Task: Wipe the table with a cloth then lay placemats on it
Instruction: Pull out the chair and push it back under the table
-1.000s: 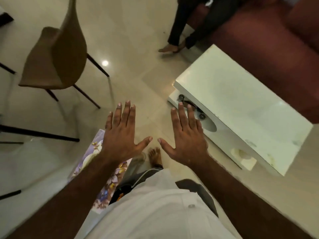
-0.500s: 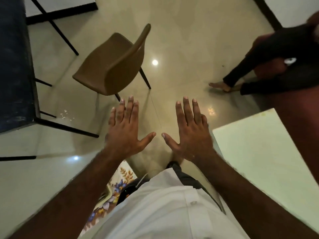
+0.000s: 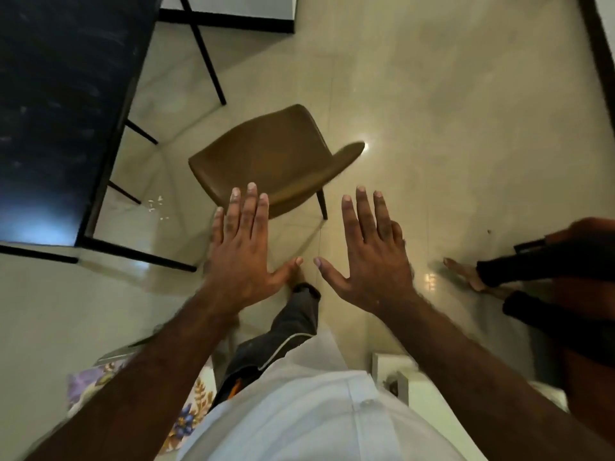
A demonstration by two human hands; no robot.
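Observation:
My left hand (image 3: 244,251) and my right hand (image 3: 369,261) are stretched out flat in front of me, palms down, fingers spread, holding nothing. They hover over the tiled floor. A dark-topped table (image 3: 56,104) on black metal legs fills the upper left. A floral-patterned mat (image 3: 96,384) lies low on the left, partly hidden under my left forearm. No cloth shows in this view.
A brown chair (image 3: 266,161) stands on the floor just beyond my left fingertips. Small white crumbs (image 3: 154,204) lie on the tiles beside the table leg. A seated person's legs and bare foot (image 3: 466,272) are at the right. A white low table's corner (image 3: 416,390) sits at lower right.
My view has swung left: the dark table and chair have come toward the centre, and the white low table has slid to the lower right. Both hands stay spread and empty.

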